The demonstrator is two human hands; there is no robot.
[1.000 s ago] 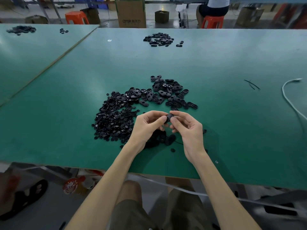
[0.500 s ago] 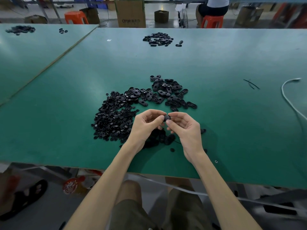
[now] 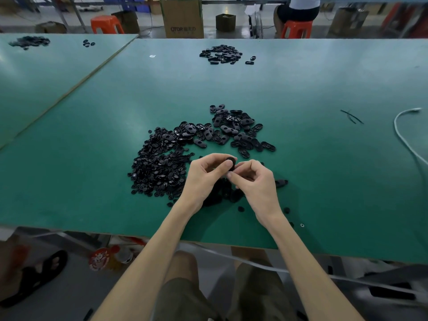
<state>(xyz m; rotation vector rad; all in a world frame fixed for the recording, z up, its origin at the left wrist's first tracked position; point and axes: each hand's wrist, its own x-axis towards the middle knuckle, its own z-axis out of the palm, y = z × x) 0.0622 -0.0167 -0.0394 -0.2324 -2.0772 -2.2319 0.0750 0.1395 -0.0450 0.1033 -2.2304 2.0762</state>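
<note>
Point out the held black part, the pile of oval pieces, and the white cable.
black part (image 3: pixel 232 160), head view, its upper edge
pile of oval pieces (image 3: pixel 234 129), head view, pile's middle
white cable (image 3: pixel 395 123), head view, its leftmost bend

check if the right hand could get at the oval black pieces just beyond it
Probably yes: the oval black pieces lie open on the green table just past the right hand, nothing between, though it and the left hand pinch a small black part.
</note>
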